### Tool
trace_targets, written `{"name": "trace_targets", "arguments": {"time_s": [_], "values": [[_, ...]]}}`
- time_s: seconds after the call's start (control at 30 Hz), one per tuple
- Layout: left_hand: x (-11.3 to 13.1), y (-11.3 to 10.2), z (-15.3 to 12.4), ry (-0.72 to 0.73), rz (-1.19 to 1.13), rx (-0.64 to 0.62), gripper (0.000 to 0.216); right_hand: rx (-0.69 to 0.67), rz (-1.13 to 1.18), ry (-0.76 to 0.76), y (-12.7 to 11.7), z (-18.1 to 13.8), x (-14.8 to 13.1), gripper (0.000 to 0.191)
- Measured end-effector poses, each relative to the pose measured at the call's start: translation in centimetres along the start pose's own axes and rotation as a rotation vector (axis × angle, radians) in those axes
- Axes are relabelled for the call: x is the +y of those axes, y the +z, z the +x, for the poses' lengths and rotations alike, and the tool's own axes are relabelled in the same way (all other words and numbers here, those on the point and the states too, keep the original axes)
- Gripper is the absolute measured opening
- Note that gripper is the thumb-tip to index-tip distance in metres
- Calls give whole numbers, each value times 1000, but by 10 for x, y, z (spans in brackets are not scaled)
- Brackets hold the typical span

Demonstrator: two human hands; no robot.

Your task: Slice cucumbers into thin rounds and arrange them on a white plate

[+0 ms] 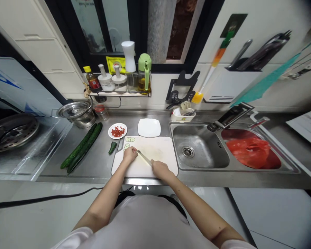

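Observation:
A white cutting board (168, 152) lies on the steel counter in front of me. My right hand (159, 169) is wrapped round the handle of a knife (145, 158), whose blade points up and left over the board. At the blade's tip, the fingers of my left hand (130, 154) are drawn together; what they pinch, if anything, is hidden. Thin cucumber slices (130, 139) lie along the board's upper left corner, and more are partly covered by my left hand. Just off the board's left side rests a short cucumber end (112, 147).
Behind the board stand a plate of chopped red pieces (118, 131) and a white plate (149, 127). Whole cucumbers (82, 148) lie left, near a lidded steel pot (79, 113). A double sink (199, 147) with a red bag (248, 152) is right. Bottles (145, 74) stand on a rack above.

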State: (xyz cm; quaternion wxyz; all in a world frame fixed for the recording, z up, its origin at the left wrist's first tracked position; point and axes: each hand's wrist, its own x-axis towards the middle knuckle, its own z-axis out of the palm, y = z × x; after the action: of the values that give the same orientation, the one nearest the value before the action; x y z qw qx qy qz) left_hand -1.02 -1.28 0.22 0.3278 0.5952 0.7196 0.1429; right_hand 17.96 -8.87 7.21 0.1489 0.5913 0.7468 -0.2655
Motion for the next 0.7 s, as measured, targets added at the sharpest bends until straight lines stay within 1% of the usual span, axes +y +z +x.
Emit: {"name": "trace_targets", "arguments": {"time_s": [0.2, 0.47, 0.7], "values": [[1, 1, -1, -21, -33, 14, 21, -4, -9, 4, -3, 1, -2, 33], [1, 2, 3, -33, -24, 12, 19, 5, -14, 14, -2, 2, -2, 33], [1, 3, 8, -48, 34, 16, 19, 12, -10, 8, 0, -8, 5, 32]]}}
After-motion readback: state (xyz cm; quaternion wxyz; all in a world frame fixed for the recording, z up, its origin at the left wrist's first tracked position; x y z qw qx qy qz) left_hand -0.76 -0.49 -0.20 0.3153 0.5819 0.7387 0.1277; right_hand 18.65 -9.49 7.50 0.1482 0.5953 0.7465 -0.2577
